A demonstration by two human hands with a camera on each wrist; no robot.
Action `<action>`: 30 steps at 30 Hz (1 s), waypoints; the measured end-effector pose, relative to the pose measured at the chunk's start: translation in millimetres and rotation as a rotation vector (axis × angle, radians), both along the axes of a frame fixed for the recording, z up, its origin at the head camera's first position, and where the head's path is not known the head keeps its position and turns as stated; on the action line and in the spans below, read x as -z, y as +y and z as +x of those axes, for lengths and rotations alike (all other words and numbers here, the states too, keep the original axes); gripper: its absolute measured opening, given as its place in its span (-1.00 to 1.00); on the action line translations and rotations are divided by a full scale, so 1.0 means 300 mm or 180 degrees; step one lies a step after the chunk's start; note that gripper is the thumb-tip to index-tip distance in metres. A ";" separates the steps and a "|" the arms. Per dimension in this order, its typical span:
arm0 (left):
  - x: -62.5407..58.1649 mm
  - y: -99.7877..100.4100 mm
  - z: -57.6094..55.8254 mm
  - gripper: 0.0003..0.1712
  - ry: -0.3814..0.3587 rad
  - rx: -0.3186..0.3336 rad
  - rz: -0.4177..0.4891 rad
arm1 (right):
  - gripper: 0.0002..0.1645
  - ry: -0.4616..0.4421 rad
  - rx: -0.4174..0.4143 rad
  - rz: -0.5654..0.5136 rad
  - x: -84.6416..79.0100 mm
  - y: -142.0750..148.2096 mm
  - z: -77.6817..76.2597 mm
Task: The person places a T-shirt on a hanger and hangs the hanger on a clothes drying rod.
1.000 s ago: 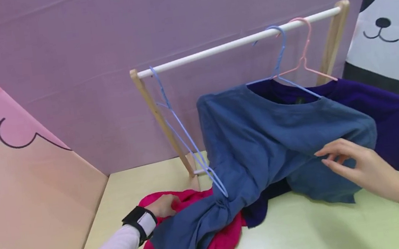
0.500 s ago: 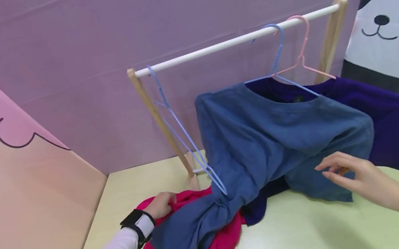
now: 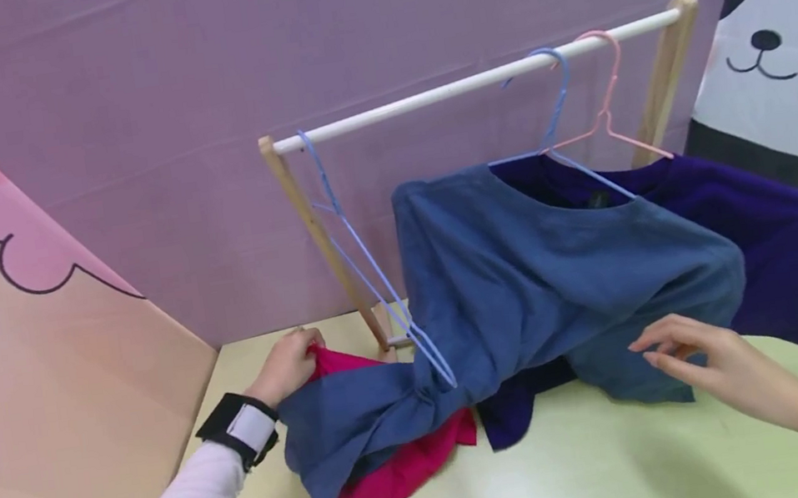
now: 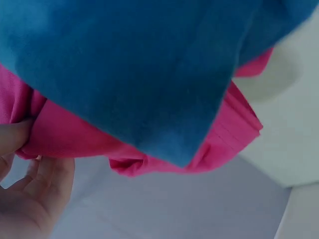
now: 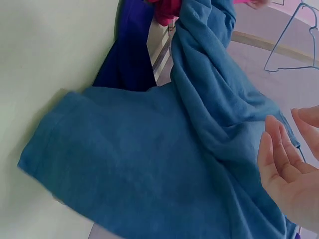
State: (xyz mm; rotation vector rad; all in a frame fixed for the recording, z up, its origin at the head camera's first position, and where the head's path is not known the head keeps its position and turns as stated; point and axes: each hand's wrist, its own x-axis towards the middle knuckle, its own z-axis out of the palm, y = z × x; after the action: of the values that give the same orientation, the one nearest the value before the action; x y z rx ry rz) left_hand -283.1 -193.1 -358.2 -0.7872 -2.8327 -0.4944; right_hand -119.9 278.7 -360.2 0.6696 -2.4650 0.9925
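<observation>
My left hand (image 3: 286, 368) pinches an edge of a red-pink garment (image 3: 407, 473); in the left wrist view its thumb and fingers hold the cloth fold. Over that garment lies the gathered lower part of a blue shirt (image 3: 522, 266). The shirt hangs from a blue hanger (image 3: 557, 106) on the rack. My right hand (image 3: 709, 364) hovers in front of the blue shirt, fingers loosely bent, holding nothing. Behind it a dark purple shirt (image 3: 786, 257) hangs on a pink hanger (image 3: 610, 103). Most of the red-pink garment is hidden under the blue cloth.
A rack with a white rail (image 3: 417, 102) and wooden posts stands at the back. On its left end hangs a bare blue hanger (image 3: 373, 262), its lower end against the blue cloth. Pale table surface (image 3: 572, 474) shows in front; a panda-print panel (image 3: 781, 106) stands at the right.
My left hand has moved up and away, lifting the red-pink cloth's edge and drawing the blue cloth's loose end along. My right hand has sunk slightly.
</observation>
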 end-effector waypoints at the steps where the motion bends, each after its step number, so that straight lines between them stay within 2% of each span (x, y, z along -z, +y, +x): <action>1: -0.019 -0.001 -0.001 -0.79 0.0090 0.0013 0.0037 | -0.59 -0.0011 0.0011 0.0002 0.002 0.001 0.001; 6: -0.110 -0.008 -0.007 -0.80 0.0500 0.0131 0.0178 | -0.60 -0.0018 -0.0018 -0.0016 0.013 0.005 0.003; 11: -0.195 -0.012 -0.011 -0.79 0.0539 0.0118 0.0154 | -0.57 0.0089 -0.0129 -0.0058 0.017 0.004 0.006; 15: -0.257 -0.021 -0.015 -0.78 0.0592 0.0023 0.0143 | -0.57 0.0076 -0.0141 -0.0034 0.019 0.003 0.010; 21: -0.320 -0.030 -0.020 -0.75 0.0871 -0.0149 0.0356 | -0.61 -0.0005 -0.0114 -0.0041 0.022 0.007 0.012; 30: -0.418 -0.039 0.005 -0.79 0.1177 -0.0214 0.0675 | -0.64 -0.0050 -0.0106 -0.0058 0.024 0.003 0.014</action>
State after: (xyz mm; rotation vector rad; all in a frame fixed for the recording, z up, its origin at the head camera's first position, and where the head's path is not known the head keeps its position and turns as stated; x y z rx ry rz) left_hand -281.6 -204.9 -232.7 -0.6616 -2.4118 -0.5622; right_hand -115.7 279.7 -367.4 0.7015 -2.4629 1.0350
